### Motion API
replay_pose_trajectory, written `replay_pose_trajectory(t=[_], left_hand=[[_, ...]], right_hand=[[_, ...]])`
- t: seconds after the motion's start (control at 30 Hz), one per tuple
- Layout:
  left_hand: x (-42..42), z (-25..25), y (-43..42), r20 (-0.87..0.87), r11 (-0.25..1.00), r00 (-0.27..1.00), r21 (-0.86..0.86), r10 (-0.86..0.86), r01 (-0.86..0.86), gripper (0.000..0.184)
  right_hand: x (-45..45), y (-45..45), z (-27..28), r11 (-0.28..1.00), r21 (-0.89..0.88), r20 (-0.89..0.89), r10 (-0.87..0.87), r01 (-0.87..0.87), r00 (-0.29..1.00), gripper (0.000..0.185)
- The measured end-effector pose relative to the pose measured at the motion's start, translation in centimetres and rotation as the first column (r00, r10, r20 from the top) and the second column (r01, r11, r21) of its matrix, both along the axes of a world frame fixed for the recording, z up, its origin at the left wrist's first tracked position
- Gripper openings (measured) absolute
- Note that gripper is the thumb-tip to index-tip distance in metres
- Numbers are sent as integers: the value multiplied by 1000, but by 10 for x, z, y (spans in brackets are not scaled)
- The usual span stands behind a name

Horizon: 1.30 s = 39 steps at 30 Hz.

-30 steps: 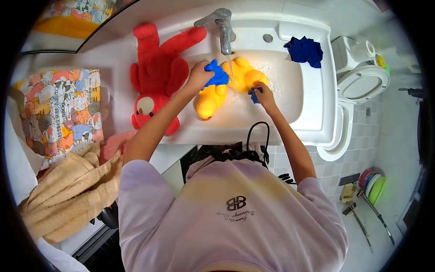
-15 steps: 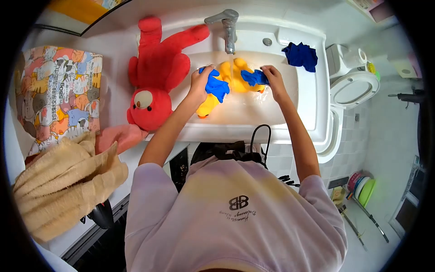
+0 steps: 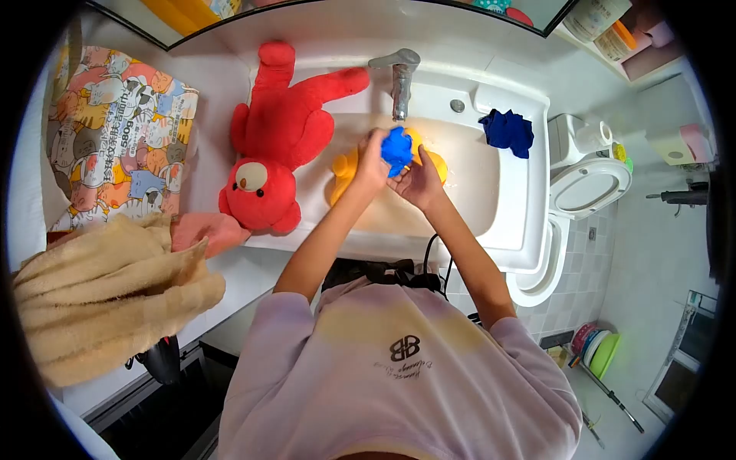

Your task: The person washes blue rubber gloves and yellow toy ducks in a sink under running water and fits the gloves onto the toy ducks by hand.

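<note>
Under the faucet's spout, a bunched bright blue cloth (image 3: 396,152) is in my left hand (image 3: 372,162), whose fingers are closed around its left side. My right hand (image 3: 421,182) is close against the cloth's right side, palm turned toward it, with thumb and fingers spread apart. Below the hands, yellow plush toys (image 3: 344,170) lie in the water of the white sink (image 3: 475,254). My hands and the cloth partly hide them.
A red plush bear (image 3: 287,126) lies on the counter left of the basin. The faucet (image 3: 400,80) stands at the back. A dark blue cloth (image 3: 507,133) rests on the right rim. Farther left are a patterned package (image 3: 126,142) and a beige towel (image 3: 115,291).
My hands, earlier apart with blue cloth in each, have come together under the faucet. The blue cloth is now bunched between them. The camera view has shifted.
</note>
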State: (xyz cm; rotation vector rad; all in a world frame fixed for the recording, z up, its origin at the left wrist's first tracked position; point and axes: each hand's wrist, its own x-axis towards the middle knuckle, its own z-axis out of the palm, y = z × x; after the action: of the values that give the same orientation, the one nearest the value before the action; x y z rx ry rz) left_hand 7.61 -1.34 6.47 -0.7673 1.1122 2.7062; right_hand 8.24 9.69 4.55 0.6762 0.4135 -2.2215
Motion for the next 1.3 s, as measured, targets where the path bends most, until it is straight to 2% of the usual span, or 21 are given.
replay_pose_trajectory(t=[0.1,0.17,0.23,0.3,0.37,0.4,0.43,0.5,0.57,0.63,0.7,0.77,0.83,0.9,0.93,0.97,1.03,1.1,1.13,1.17,1.3], left_hand=[[22,-6,15,-162,829,984,-558,-69,-34,19],[31,-18,27,-202,778,979,-610,30,-150,19],[33,-23,30,-81,865,989,-480,123,-147,22],[32,-22,27,0,986,989,67,150,-150,29],[32,-14,16,83,932,995,354,55,-82,35],[33,-6,13,107,918,991,377,87,-121,37],[35,1,9,132,904,984,397,116,-160,38],[35,-20,3,154,913,979,365,131,-180,37],[37,-40,1,68,951,997,307,-48,25,34],[42,-42,8,54,958,998,285,-44,27,31],[45,-42,12,41,898,999,439,8,-25,27],[49,-38,14,28,872,999,488,18,-30,28],[48,-36,10,143,857,990,510,4,-77,28],[44,-40,2,146,855,989,514,-14,-63,28],[41,-48,-6,37,801,999,598,-35,6,28],[36,-55,-11,-73,739,996,669,-45,83,28],[35,-43,-12,-89,729,995,678,-41,91,27],[34,-32,-8,-175,602,979,772,-103,202,25],[35,-46,-7,-411,470,905,780,-111,412,25],[32,-60,-6,-408,474,906,779,-112,410,25],[32,-79,-3,-309,550,951,796,15,251,24]], right_hand=[[-7,-6,1,969,234,-99,-62,84,993,35],[-6,-11,-3,936,270,-412,-101,227,906,24],[-2,-15,13,840,458,-581,34,292,813,22],[1,-15,20,721,623,-660,279,302,697,19],[10,-17,23,726,641,-644,332,250,689,18],[14,-18,20,664,643,-744,422,382,518,22],[18,-17,17,665,643,-746,431,379,508,22],[25,-11,16,421,796,-572,758,435,314,20],[27,-10,17,398,838,-505,825,373,253,18],[29,-13,12,238,574,-329,943,784,-46,21],[29,-13,19,165,624,-269,963,764,12,29],[29,-12,37,124,398,-120,989,909,-82,33],[30,-6,40,121,462,-107,991,878,-80,41],[25,3,23,494,723,-651,722,483,236,46],[20,10,17,647,735,-627,538,200,563,51],[19,10,9,647,735,-630,542,203,557,51],[23,5,11,821,569,-315,272,-49,909,48],[23,-5,10,880,467,-259,224,-81,940,49],[21,-11,6,966,255,-263,118,-49,957,48],[19,-16,2,1000,31,-240,14,-7,971,47],[14,-30,5,901,412,-494,94,138,864,37]])
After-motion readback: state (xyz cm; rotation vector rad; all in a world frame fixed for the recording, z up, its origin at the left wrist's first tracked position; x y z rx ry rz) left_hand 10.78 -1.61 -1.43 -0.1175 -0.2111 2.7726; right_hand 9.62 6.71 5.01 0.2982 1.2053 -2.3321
